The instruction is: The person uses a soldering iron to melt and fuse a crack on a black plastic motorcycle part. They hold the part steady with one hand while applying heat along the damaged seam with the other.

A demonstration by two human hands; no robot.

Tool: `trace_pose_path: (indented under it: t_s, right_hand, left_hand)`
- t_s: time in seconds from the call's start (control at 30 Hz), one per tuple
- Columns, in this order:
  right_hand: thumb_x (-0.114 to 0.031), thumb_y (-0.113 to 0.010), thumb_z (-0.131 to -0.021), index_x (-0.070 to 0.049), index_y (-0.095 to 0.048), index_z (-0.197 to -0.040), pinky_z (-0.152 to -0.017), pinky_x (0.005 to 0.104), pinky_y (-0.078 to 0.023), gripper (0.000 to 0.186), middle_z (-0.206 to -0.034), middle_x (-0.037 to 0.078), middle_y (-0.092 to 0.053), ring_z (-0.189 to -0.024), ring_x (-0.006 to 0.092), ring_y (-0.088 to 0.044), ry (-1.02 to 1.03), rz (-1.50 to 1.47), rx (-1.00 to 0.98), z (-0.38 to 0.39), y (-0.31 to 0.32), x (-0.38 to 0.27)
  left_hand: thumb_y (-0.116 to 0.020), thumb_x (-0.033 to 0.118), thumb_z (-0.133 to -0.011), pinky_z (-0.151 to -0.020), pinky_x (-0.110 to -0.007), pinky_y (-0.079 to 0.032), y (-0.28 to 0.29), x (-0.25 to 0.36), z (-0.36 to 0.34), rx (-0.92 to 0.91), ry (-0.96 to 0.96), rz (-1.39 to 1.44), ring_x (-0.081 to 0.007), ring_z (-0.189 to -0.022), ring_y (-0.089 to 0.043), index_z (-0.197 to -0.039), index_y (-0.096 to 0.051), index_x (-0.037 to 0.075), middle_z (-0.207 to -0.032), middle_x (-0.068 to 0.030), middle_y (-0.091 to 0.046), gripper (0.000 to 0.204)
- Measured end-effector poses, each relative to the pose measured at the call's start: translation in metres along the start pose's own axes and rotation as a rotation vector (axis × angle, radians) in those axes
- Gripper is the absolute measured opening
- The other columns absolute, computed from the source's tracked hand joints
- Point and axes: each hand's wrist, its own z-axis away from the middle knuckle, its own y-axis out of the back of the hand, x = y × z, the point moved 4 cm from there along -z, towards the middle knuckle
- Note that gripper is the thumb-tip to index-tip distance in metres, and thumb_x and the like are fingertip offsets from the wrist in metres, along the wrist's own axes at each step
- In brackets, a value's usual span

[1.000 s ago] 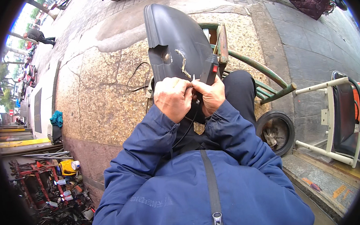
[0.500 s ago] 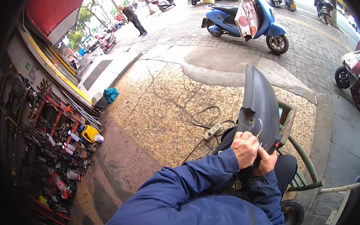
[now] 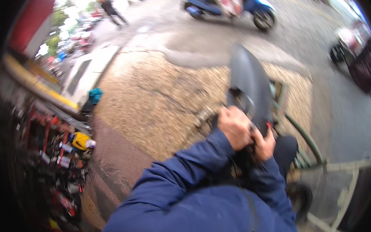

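Just beyond the left hand (image 3: 235, 129), whose hold cannot be told, the dark shell (image 3: 252, 77) is judged light, stiff, best gripped by its rim; a red-marked tool (image 3: 269, 125) seems held in the right hand (image 3: 264, 145).

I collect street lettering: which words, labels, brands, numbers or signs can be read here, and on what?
Nothing can be read; the picture is blurred.
Pale bag on the blue scooter: reddish markings, too blurred to read.
Yellow jug: too small and blurred to tell.
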Motion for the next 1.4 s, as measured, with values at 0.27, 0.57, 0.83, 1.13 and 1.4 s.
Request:
trace_pose_path:
  t_s: [0.27,0.57,0.83,1.13,1.4]
  right_hand:
    - [-0.032,-0.058,-0.106,-0.002,-0.057,-0.115,-0.058,0.0256,-0.047,0.032,-0.085,0.005,-0.064,-0.062,0.0104,-0.057,-0.033,0.237,-0.12,0.045,0.034,0.007]
    - [-0.029,-0.061,-0.105,-0.001,-0.058,-0.126,-0.058,0.0259,-0.048,0.035,-0.084,0.004,-0.064,-0.062,0.0088,-0.057,0.022,0.352,-0.186,0.062,0.056,0.014]
    - [-0.028,-0.067,-0.098,0.001,-0.063,-0.121,-0.075,0.0368,-0.054,0.037,-0.085,0.017,-0.072,-0.078,0.0274,-0.07,-0.05,0.411,-0.179,0.065,0.065,0.023]
    - [-0.03,-0.067,-0.098,-0.001,-0.063,-0.121,-0.072,0.0382,-0.054,0.037,-0.083,0.019,-0.071,-0.075,0.0306,-0.071,-0.067,0.429,-0.191,0.063,0.065,0.023]
    - [-0.033,-0.066,-0.097,0.0,-0.063,-0.121,-0.074,0.0413,-0.055,0.04,-0.085,0.022,-0.072,-0.081,0.0361,-0.073,-0.007,0.45,-0.199,0.063,0.066,0.022]
  left_hand:
    - [-0.071,0.015,-0.066,-0.089,-0.047,-0.043,-0.009,-0.009,-0.006,0.067,0.036,0.008,-0.0277,-0.101,-0.06,-0.079,-0.069,0.009,-0.093,-0.0059,-0.066,0.015]
    - [-0.072,0.015,-0.066,-0.088,-0.047,-0.043,-0.02,-0.01,-0.021,0.06,0.07,-0.087,-0.0301,-0.097,-0.061,-0.077,-0.066,0.009,-0.091,-0.0085,-0.065,0.014]
    - [-0.069,0.011,-0.068,-0.081,-0.046,-0.045,-0.023,-0.009,-0.026,0.071,0.065,-0.119,-0.0304,-0.086,-0.063,-0.071,-0.06,0.01,-0.077,-0.0089,-0.065,0.01]
    - [-0.07,0.009,-0.069,-0.076,-0.046,-0.047,-0.026,-0.01,-0.025,0.087,0.031,-0.043,-0.0317,-0.08,-0.063,-0.067,-0.06,0.01,-0.072,-0.0083,-0.064,0.01]
    - [-0.073,0.01,-0.071,-0.074,-0.047,-0.048,-0.025,-0.01,-0.026,0.008,0.049,-0.013,-0.0325,-0.078,-0.064,-0.068,-0.061,0.01,-0.071,-0.0091,-0.064,0.012]
